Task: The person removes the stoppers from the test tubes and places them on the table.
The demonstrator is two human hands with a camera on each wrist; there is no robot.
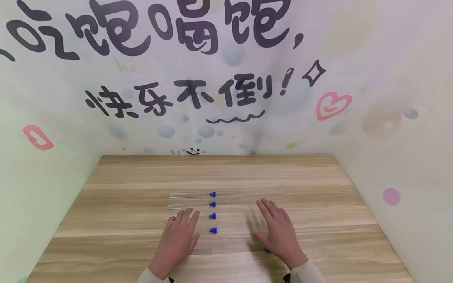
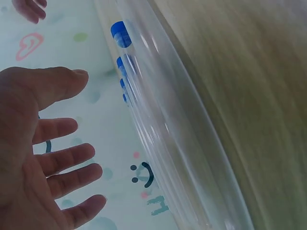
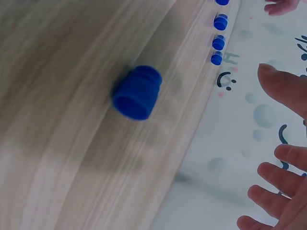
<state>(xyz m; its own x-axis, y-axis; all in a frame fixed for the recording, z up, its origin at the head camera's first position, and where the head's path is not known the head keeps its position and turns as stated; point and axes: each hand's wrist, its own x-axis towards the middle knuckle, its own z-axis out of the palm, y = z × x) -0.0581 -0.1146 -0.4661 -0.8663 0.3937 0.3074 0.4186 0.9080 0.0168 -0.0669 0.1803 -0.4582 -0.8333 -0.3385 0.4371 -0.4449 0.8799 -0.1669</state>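
Note:
Several clear test tubes [image 1: 189,195] lie in a row on the table, their blue stoppers [image 1: 212,204] pointing right. Nearest the person is a clear tube [image 1: 201,252] with no stopper visible on it, partly hidden by the left hand in the head view. Fingers spread, the left hand [image 1: 178,239] hovers over the left part of the row and holds nothing. My right hand [image 1: 281,232] is also above the table, fingers extended and nothing in its grasp. Below it sits a loose blue stopper [image 3: 139,93], mostly covered in the head view, its hollow end showing in the right wrist view.
The wood-grain table [image 1: 318,188] meets a printed white wall covering [image 1: 198,133] at the back. Similar pale walls stand along its left and right sides.

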